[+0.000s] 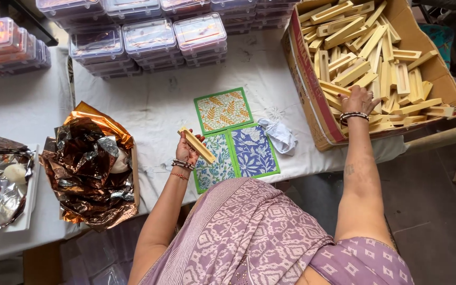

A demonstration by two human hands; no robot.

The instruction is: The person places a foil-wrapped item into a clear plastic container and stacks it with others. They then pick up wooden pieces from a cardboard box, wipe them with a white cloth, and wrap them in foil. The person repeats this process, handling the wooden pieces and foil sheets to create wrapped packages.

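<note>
On the white-covered worktop [149, 105], three printed cards [222, 110] lie at the centre, green-edged, two of them touching side by side. The left hand [187, 150] is closed round one pale wooden strip [197, 145], held just above the cards. The right hand [359, 100] reaches to two o'clock into the cardboard box [307, 79] heaped with like strips, fingers spread on the pile, gripping nothing that I can see. She seems to be gathering strips; picking another calls for pinching one free of the tangle. Crumpled copper foil [93, 163] sits at nine o'clock, stacked clear plastic cases [149, 39] at eleven.
</note>
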